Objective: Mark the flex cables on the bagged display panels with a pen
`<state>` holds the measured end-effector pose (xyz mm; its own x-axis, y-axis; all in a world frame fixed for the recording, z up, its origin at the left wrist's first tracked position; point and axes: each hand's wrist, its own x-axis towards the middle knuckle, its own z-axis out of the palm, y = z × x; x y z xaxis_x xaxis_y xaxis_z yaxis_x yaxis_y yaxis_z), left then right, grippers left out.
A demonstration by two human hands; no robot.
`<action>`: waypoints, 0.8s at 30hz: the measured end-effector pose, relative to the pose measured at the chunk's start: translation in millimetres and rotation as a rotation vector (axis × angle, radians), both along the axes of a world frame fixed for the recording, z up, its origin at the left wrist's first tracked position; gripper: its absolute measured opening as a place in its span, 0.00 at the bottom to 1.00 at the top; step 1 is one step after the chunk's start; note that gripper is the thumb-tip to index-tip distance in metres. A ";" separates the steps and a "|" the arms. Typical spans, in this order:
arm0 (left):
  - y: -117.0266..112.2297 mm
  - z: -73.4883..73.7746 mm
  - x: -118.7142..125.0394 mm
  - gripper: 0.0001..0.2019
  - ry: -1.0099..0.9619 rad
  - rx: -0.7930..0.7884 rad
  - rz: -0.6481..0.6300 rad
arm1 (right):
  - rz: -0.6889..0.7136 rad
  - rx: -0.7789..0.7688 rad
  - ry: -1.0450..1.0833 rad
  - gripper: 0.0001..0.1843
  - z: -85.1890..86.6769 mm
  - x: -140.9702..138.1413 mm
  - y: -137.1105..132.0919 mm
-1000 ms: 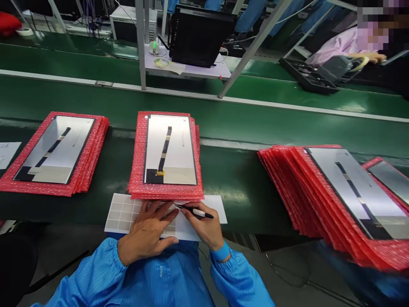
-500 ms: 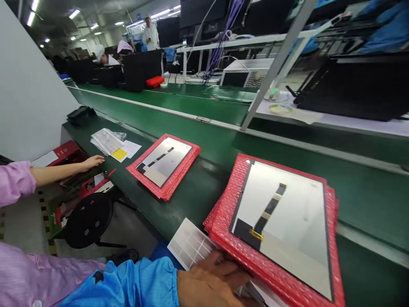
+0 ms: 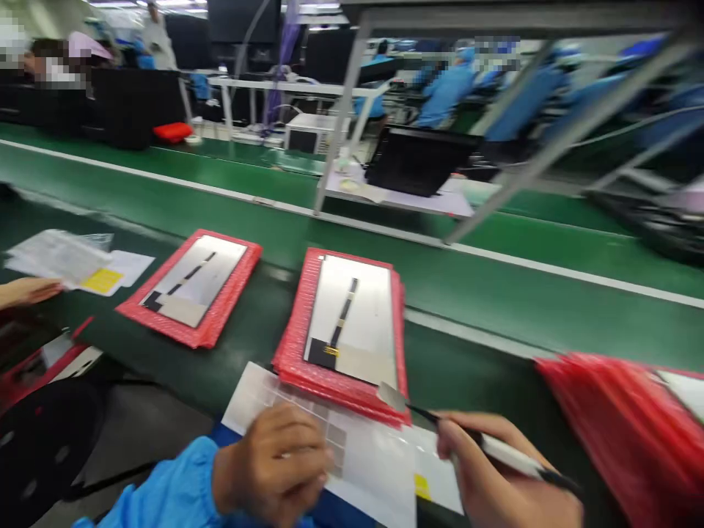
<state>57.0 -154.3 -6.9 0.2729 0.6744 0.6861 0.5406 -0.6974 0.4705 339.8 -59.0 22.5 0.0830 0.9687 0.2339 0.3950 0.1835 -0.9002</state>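
My right hand [image 3: 495, 469] grips a slim pen-like tool [image 3: 511, 456] with a white handle and dark ends. At the tool's thin tip sits a small grey square piece [image 3: 391, 397], over the near edge of the middle panel. My left hand [image 3: 280, 462] is closed, its fingers curled above a white sheet [image 3: 379, 462] with grey squares; what they hold, if anything, is hidden. Just beyond both hands a flat display panel [image 3: 377, 315] with a dark ribbon cable [image 3: 345, 312] lies face-down or face-up, I cannot tell, on a stack of red bubble-wrap bags [image 3: 291, 330].
To the left another panel [image 3: 190, 293] rests on red bubble wrap, beside papers with a yellow label [image 3: 102, 281]. Another person's hand [image 3: 33, 291] is at the left edge. More red bags [image 3: 616, 433] are piled at right. A metal post [image 3: 344, 110] stands beyond.
My view has swung right. My right hand with the tool and grey piece has come into view. My left hand, previously stretched beside the stack, is now curled over the sheet.
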 end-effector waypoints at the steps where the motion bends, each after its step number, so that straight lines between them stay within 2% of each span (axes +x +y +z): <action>1: 3.9 10.2 -10.6 0.16 -0.003 0.034 0.006 | 0.000 -0.033 0.021 0.12 10.0 -6.4 2.6; 3: 19.5 26.2 -29.7 0.17 0.049 0.043 0.064 | 0.021 -0.062 0.115 0.15 26.5 -22.4 11.2; 5: 39.6 34.1 -41.3 0.18 0.129 0.055 0.102 | 0.072 -0.127 0.195 0.18 36.8 -39.0 21.6; 7: 57.5 34.0 -46.1 0.19 0.200 0.066 0.097 | 0.139 -0.181 0.261 0.20 41.0 -53.6 31.2; 10: 73.3 24.6 -47.8 0.16 0.234 0.066 0.069 | 0.226 -0.263 0.308 0.24 39.9 -69.9 42.3; 14: 76.9 13.0 -47.8 0.13 0.184 0.051 0.077 | 0.275 -0.337 0.302 0.26 33.5 -82.0 50.6; 24: 76.8 4.7 -46.4 0.13 0.118 0.033 0.081 | 0.222 -0.303 0.275 0.24 18.9 -89.5 50.3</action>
<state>10.7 -77.5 -2.3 0.2981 0.6750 0.6749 0.6461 -0.6631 0.3779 250.3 -8.8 41.4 -0.1149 0.9913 -0.0642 0.1149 -0.0509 -0.9921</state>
